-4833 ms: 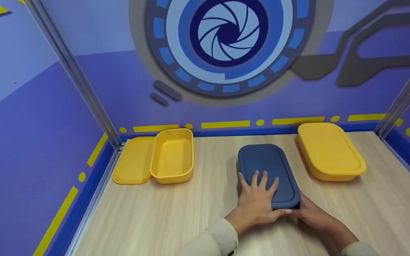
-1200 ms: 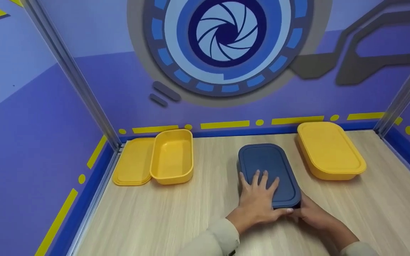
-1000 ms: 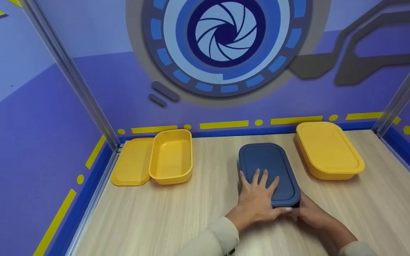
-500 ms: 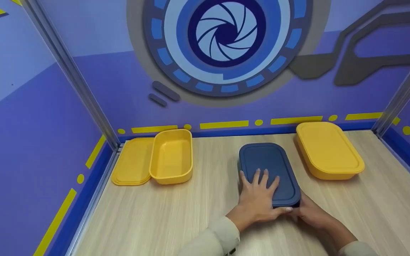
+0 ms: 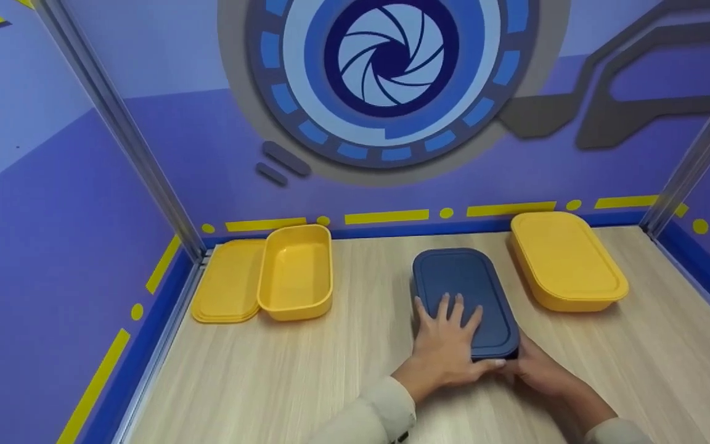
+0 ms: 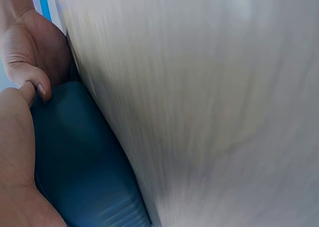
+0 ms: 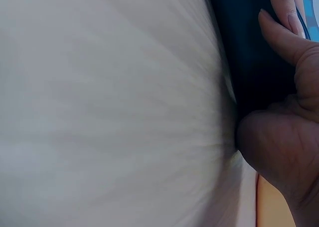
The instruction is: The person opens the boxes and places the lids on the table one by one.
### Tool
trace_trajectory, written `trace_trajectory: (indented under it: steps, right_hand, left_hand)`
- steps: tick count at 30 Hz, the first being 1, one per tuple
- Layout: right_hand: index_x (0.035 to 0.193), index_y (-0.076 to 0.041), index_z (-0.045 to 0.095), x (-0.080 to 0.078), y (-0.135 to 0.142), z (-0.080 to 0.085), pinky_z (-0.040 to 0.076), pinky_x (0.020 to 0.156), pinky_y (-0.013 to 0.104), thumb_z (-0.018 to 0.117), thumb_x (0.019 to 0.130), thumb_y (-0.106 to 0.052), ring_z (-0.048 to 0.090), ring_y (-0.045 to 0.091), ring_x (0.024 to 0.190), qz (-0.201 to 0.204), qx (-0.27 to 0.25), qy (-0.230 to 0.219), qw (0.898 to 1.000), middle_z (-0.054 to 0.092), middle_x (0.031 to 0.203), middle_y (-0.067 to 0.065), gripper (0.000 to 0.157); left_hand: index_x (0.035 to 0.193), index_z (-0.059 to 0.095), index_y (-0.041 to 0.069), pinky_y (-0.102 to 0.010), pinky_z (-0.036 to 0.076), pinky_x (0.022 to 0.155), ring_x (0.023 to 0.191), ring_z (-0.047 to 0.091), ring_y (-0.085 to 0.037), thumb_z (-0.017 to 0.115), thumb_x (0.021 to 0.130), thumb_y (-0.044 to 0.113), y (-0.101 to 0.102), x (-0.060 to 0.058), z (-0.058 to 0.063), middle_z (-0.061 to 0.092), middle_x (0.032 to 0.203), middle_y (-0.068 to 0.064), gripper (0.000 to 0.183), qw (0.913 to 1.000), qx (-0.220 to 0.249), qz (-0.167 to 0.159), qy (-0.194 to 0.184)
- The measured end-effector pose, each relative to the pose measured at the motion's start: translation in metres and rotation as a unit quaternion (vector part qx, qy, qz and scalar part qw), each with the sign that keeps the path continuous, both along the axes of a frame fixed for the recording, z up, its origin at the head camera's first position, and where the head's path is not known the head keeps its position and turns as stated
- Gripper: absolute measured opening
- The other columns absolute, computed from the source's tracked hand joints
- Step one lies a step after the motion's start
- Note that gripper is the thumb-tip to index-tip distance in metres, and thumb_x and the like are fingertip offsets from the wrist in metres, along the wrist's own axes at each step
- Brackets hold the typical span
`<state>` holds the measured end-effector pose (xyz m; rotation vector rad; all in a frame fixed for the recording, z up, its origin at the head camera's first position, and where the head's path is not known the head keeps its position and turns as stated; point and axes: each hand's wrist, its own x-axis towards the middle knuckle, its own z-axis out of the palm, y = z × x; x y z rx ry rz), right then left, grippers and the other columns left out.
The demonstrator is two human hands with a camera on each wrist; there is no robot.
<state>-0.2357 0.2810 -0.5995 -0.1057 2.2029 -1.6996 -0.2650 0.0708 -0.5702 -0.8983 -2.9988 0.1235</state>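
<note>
Blue box covered and in my grip

The blue box stands on the table, between the two yellow ones and reaching nearer to me. The blue lid lies level on top, so I judge that part done or nearly so (whether its rim is pressed fully down, I cannot tell). My left hand lies spread on the lid's near part, fingers straight and apart, clasping nothing. My right hand is clamped on the near right corner of the box, thumb bent round it; its other fingers are mostly hidden. At the right, the closed yellow box looks finished. At the left, the open yellow box has a yellow lid lying beside it, so I count that one box as left uncovered.
</note>
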Motion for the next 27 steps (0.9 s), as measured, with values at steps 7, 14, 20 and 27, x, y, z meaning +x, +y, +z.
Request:
trace_trajectory:
  steps: [7, 14, 20, 27]
  right_hand:
    - [0.171, -0.008, 0.001, 0.0022, -0.0030, -0.0006, 0.033, 0.101, 0.008, 0.076, 0.079, 0.000, 0.031, 0.029, 0.146, -0.006, 0.020, 0.003, 1.000, 0.014, 0.178, 0.020, 0.119]
    - [0.172, -0.011, 0.001, 0.0009, -0.0052, -0.0016, 0.024, 0.101, -0.001, 0.077, 0.082, -0.001, 0.016, 0.031, 0.161, -0.014, 0.001, -0.012, 1.000, 0.006, 0.181, 0.017, 0.118]
    - [0.172, -0.008, -0.001, 0.0008, -0.0028, -0.0025, 0.022, 0.100, -0.003, 0.076, 0.083, 0.002, 0.009, 0.035, 0.165, -0.011, -0.001, -0.004, 1.000, 0.005, 0.181, 0.021, 0.118]
    - [0.172, -0.007, -0.001, 0.0008, -0.0027, 0.0010, 0.021, 0.120, 0.013, 0.077, 0.084, -0.001, 0.012, 0.034, 0.165, -0.011, 0.025, -0.002, 1.000, 0.005, 0.181, 0.021, 0.118]
  left_hand:
    - [0.170, 0.017, 0.046, -0.079, 0.024, 0.123, 0.167, 0.025, -0.030, 0.009, 0.082, 0.103, 0.0001, 0.0005, -0.0007, 0.023, 0.180, 0.000, 0.105, 0.9999, 0.002, 0.010, -0.005]
    - [0.170, 0.019, 0.045, -0.079, 0.025, 0.122, 0.167, 0.026, -0.030, 0.012, 0.084, 0.102, -0.0006, 0.0007, -0.0015, 0.025, 0.180, 0.000, 0.104, 0.9999, 0.009, 0.008, 0.001]
    - [0.169, 0.018, 0.046, -0.079, 0.025, 0.122, 0.167, 0.026, -0.029, 0.011, 0.082, 0.103, 0.0010, 0.0009, -0.0013, 0.024, 0.180, 0.002, 0.104, 0.9999, 0.006, 0.011, 0.000]
    - [0.170, 0.018, 0.046, -0.080, 0.024, 0.122, 0.167, 0.026, -0.030, 0.007, 0.082, 0.103, 0.0017, 0.0007, -0.0011, 0.023, 0.180, 0.001, 0.105, 1.0000, 0.000, 0.010, 0.000]
